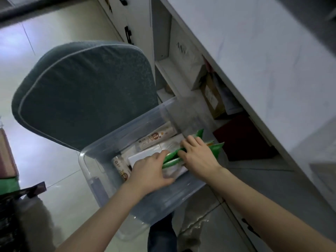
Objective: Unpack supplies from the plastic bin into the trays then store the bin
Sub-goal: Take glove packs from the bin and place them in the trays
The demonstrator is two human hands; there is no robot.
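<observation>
So the clear plastic bin [101,171] sits on the front edge of a chair with a blue-grey cushion [81,93], right up against a white cabinet [254,60]. Inside it there's a pile of supplies: green packets [181,157] on top, white flat boxes [145,157] under them, and a couple of tan-and-white tube-shaped packs [156,137] lying along the far side, plus another one [122,168] near the left corner.

Labels-wise, not much luck. The tube packs have brown and orange printing and a small round logo, but it's too blurry to read any of it. Same with the green packets, no legible writing.

Left hand [151,171] is down in the bin, fingers curled closed around the near end of the green packets, palm resting over the white boxes. Right hand [198,157] is on top of the same green packets from the other side, fingers bent and pressing down and around them, so both hands are gripping that bunch together. The packets' far ends stick up past the right hand.

In the open cabinet shelf beside the bin you can see a dark red box [241,139] and a brown cardboard box [212,97] with a shipping-style label I can't read. Pale tiled floor [45,170] all around.
</observation>
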